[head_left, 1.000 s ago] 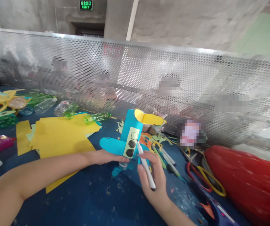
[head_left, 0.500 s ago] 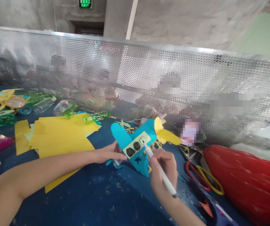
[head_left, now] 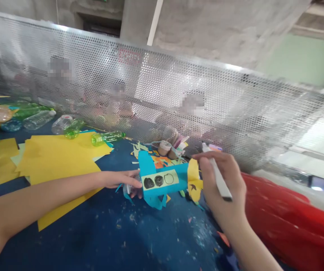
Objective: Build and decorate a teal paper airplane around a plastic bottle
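Observation:
My left hand (head_left: 122, 181) is closed around the clear bottle end of a toy plane covered in blue paper (head_left: 182, 176). A pale strip (head_left: 174, 177) on its side carries two black-filled rounds and a third drawn only in outline. Yellow paper tail pieces (head_left: 193, 173) stand at the plane's right end, one bearing a small dark star. Beside that tail, my right hand (head_left: 230, 188) grips a white marker (head_left: 219, 177), its tip end raised away from the strip. Whether the right fingertips touch the tail I cannot tell.
Yellow paper sheets (head_left: 57, 158) lie to the left, with a green bottle (head_left: 108, 138) and several other bottles behind. Paper scraps (head_left: 159, 162) and small tubs (head_left: 164, 147) sit beyond the plane. A red bag (head_left: 289, 214) fills the right; a perforated metal screen (head_left: 94, 79) runs across the back.
The plane has turned so its body lies nearly level. My right hand has moved right with the marker, whose tip has left the outlined round. The whole view has shifted and tilted.

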